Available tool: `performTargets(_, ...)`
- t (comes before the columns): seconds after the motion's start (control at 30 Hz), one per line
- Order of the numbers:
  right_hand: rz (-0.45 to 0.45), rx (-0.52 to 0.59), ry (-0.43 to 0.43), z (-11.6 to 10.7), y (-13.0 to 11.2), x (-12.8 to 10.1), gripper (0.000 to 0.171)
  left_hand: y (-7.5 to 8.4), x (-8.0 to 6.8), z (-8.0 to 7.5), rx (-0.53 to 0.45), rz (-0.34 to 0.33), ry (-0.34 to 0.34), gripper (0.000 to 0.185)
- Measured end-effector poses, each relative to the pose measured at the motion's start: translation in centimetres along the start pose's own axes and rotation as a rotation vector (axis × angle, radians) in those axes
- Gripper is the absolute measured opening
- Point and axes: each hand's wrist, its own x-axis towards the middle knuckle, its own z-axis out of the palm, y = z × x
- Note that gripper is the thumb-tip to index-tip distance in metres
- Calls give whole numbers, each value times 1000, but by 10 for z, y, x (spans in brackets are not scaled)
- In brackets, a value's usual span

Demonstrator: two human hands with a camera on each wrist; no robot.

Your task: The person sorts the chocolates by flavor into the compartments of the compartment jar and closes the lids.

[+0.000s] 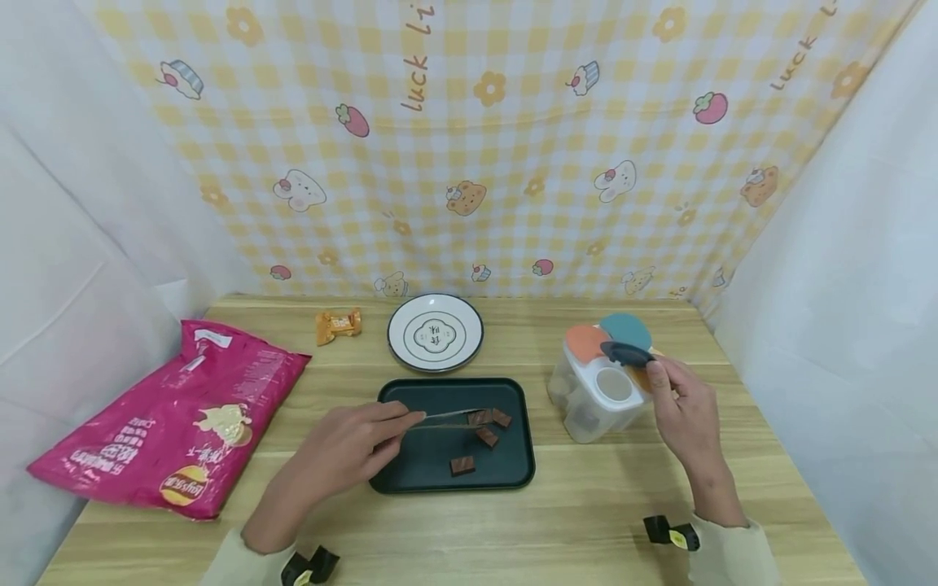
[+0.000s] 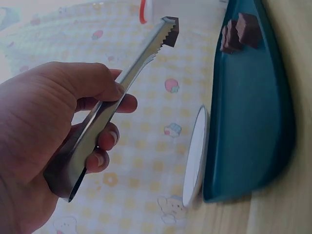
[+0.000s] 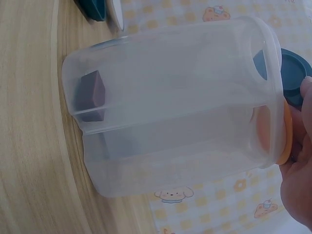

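My left hand (image 1: 396,425) grips metal tongs (image 1: 443,417), whose tips pinch a brown chocolate piece (image 1: 479,417) just above a dark tray (image 1: 432,460). Three more pieces (image 1: 487,437) lie on the tray. The left wrist view shows the tongs (image 2: 122,92) with the piece (image 2: 170,33) in their toothed tips. At the right my right hand (image 1: 659,376) pinches a dark flip lid (image 1: 626,352) of a clear compartment container (image 1: 597,399), held open. Through the container's wall (image 3: 175,107) one brown piece (image 3: 90,95) shows inside at the bottom.
A white plate (image 1: 399,325) stands behind the tray, with a wrapped orange candy (image 1: 339,325) to its left. A big pink chip bag (image 1: 176,415) lies at the table's left. The container has orange (image 1: 586,342) and teal (image 1: 626,330) lids. Cloth walls close three sides.
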Motion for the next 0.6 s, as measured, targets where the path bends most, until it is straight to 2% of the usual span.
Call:
performTargets(0.2,-2,-1,-5,1,0,1,20,5,26,4,28,151,113,38)
performTargets(0.37,-1,0,8,0,0,1,20,15,54,13,67,284,220,39)
performTargets(0.47,9,-2,11,1,1,0,20,24,70,16,58,320,272,37)
performTargets(0.6,25,4,11,2,1,0,21,35,90,19,32,317,310,35)
